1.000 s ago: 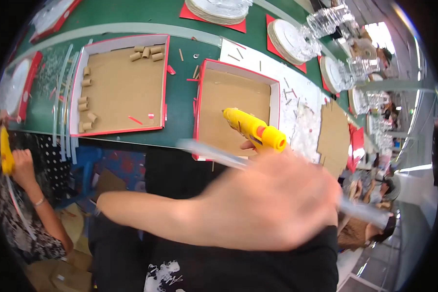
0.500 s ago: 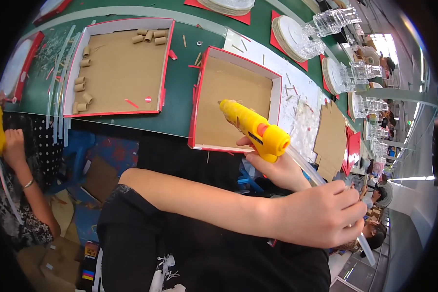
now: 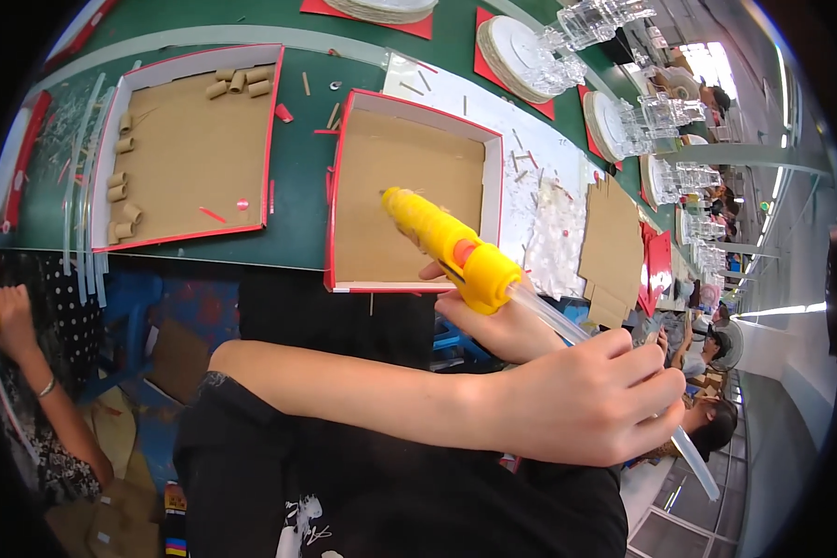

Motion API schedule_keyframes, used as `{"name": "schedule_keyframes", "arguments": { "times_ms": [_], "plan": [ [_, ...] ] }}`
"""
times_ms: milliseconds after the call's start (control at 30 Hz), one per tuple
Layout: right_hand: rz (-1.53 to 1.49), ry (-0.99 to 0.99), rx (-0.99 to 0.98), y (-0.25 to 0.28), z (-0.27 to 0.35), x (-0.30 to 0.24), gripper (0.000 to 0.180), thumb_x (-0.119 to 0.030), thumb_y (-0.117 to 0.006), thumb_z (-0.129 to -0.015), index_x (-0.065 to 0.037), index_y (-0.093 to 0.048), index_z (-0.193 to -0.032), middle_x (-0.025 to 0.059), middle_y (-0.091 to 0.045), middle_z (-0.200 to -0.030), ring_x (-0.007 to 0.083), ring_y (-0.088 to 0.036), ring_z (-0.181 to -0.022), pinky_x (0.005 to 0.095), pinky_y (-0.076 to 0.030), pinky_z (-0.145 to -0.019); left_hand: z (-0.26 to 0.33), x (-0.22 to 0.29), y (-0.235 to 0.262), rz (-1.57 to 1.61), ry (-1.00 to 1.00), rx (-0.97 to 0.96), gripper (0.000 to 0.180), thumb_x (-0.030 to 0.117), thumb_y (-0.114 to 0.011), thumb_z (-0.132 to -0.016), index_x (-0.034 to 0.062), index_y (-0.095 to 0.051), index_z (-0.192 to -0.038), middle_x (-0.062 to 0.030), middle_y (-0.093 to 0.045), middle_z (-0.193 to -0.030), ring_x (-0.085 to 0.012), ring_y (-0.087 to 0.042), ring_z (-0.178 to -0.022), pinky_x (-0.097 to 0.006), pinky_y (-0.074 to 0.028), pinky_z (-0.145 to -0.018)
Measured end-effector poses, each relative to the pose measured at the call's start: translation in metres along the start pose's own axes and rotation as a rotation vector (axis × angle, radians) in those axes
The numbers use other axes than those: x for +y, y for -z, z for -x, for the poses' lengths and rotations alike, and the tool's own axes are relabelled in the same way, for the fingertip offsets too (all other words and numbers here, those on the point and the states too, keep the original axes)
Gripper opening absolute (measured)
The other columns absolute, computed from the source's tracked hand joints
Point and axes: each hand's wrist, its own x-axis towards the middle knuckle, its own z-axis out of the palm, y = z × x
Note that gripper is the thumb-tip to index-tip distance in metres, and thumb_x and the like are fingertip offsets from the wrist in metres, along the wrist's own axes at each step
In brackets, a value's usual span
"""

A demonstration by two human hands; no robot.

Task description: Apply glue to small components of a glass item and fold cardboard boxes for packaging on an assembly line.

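Note:
A yellow hot glue gun (image 3: 469, 256) is in my right hand (image 3: 507, 330), whose fingers wrap its handle. Its nozzle points up and left over an open shallow cardboard box (image 3: 372, 237) with red edges. From the back of the gun runs a long clear glue stick (image 3: 553, 318). My left hand (image 3: 604, 400) is closed around that stick, and the free end sticks out below the fist. My left forearm crosses in front of me and hides my right wrist.
Left on the green table (image 3: 297, 214), a second red-edged box (image 3: 186, 153) holds several cardboard tubes (image 3: 237, 82). Clear sticks (image 3: 79, 205) lie beyond it. Glass pieces on round white discs (image 3: 520, 60) line the far side. Flat cardboard (image 3: 609, 242) lies right. Another person's hand (image 3: 14, 321) is far left.
The whole view has shifted, so the table and boxes sit further left. The glue gun stays over the same box. Both hands keep their hold, and the glue stick's angle has flattened slightly.

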Motion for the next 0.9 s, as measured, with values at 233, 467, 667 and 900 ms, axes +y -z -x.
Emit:
{"name": "schedule_keyframes", "arguments": {
  "times_ms": [233,467,667,900],
  "plan": [
    [-0.102,-0.019,0.106,-0.005,-0.001,0.013,0.046,0.003,-0.064,-0.079,-0.004,-0.051,-0.123,0.0068,-0.062,-0.111,0.0152,-0.062,-0.096,0.0282,-0.049,-0.085,0.007,0.012,0.018,0.155,-0.042,-0.183,0.028,0.017,-0.062,-0.071,0.0022,-0.062,-0.095,-0.0018,-0.052,-0.079,-0.0149,-0.053,-0.073,-0.027,-0.04,-0.062],
    [0.233,0.261,0.21,-0.003,-0.007,0.019,0.048,-0.001,-0.072,-0.076,-0.004,-0.055,-0.121,0.0099,-0.063,-0.095,0.0199,-0.063,-0.084,0.031,-0.049,-0.076,0.021,0.019,0.022,0.099,-0.001,-0.285,0.023,0.017,-0.062,-0.075,0.001,-0.063,-0.091,-0.0048,-0.056,-0.077,-0.0187,-0.056,-0.076,-0.03,-0.042,-0.066],
    [0.082,0.189,0.346,-0.007,-0.009,0.009,0.052,0.001,-0.07,-0.077,-0.003,-0.052,-0.126,0.0084,-0.066,-0.107,0.0153,-0.063,-0.085,0.0269,-0.049,-0.078,0.026,0.021,0.025,0.18,0.004,0.018,0.023,0.016,-0.062,-0.071,-0.002,-0.062,-0.085,-0.0102,-0.059,-0.083,-0.0241,-0.06,-0.082,-0.039,-0.05,-0.076],
    [0.002,-0.032,0.363,-0.001,-0.014,0.0,0.058,0.004,-0.066,-0.077,-0.004,-0.048,-0.132,0.009,-0.064,-0.117,0.0123,-0.062,-0.099,0.0241,-0.05,-0.083,0.025,0.022,0.041,0.207,0.039,0.204,0.026,0.017,-0.062,-0.064,-0.004,-0.062,-0.081,-0.0122,-0.059,-0.082,-0.028,-0.062,-0.08,-0.047,-0.053,-0.081]
  ]
}}
